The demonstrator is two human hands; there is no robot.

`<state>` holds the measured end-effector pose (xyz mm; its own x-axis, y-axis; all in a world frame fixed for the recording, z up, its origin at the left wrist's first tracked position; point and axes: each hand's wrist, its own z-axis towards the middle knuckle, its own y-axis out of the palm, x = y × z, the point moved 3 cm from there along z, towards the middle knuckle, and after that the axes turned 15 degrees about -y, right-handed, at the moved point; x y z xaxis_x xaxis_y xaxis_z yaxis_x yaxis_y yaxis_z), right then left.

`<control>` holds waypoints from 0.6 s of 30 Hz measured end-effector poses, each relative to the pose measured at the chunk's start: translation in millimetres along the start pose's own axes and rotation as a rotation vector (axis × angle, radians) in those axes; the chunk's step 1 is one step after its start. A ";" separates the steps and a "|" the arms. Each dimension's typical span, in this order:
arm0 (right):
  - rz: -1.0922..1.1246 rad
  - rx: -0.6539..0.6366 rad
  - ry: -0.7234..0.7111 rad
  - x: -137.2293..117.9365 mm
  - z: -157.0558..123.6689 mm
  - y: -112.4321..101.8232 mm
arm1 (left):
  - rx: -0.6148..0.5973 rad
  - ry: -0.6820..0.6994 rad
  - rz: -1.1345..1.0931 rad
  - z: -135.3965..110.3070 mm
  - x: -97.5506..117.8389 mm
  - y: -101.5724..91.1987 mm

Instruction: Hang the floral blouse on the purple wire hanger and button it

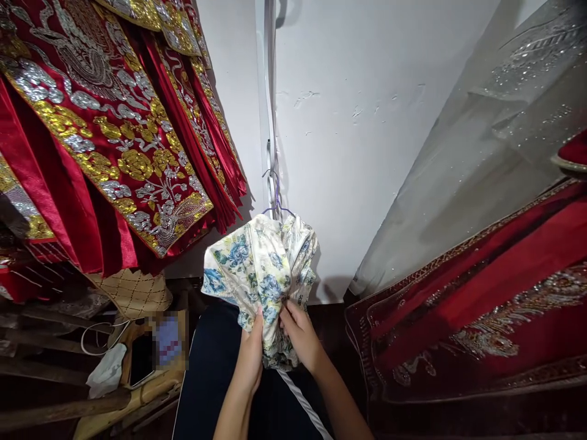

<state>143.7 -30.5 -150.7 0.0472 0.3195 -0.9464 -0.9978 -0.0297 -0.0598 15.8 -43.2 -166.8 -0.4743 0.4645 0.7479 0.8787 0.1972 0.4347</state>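
A short-sleeved blouse, white with blue flowers, hangs in front of me on a thin purple hanger. My left hand grips its lower left side, the thumb on the front and the fingers hidden behind the cloth. At the middle of the front, my right hand pinches the fabric with bent fingers. The exact spot between those fingertips is covered. From under the blouse a pale strap runs down over my dark-clothed lap.
Red garments with gold and silver sequins hang at the left. Below them, a wooden chair bears a phone, a crumpled tissue and a cable. On the right hang a sheer white veil-like cloth and red beaded fabric. A white wall stands behind.
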 end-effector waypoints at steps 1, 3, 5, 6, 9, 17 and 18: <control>0.015 -0.038 -0.006 -1.6 -1.6 -0.3 | -0.001 -0.006 0.002 0.3 -1.7 1.0; 0.038 -0.085 -0.025 -6.7 -4.9 -0.5 | -0.007 -0.021 0.024 2.2 -2.8 0.3; 0.045 -0.072 -0.032 -12.4 -6.8 -2.4 | 0.028 -0.004 0.079 3.7 0.3 -5.3; 0.046 -0.044 -0.020 -14.6 -7.1 -4.3 | 0.085 0.046 0.124 3.3 4.2 -10.2; 0.072 0.068 0.047 -17.5 -7.1 -11.8 | 0.471 0.429 0.277 -7.9 23.3 -28.4; 0.183 -0.092 0.173 -23.1 -8.9 5.1 | -0.030 0.538 0.911 -10.3 16.0 14.9; 0.189 -0.103 0.174 -26.8 -4.4 5.1 | -0.050 0.523 0.931 -7.8 13.7 18.8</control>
<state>137.5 -43.3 -127.1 -0.1226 0.1322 -0.9836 -0.9800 -0.1726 0.0989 25.5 -39.9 -144.5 0.4075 -0.0161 0.9131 0.9093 -0.0855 -0.4073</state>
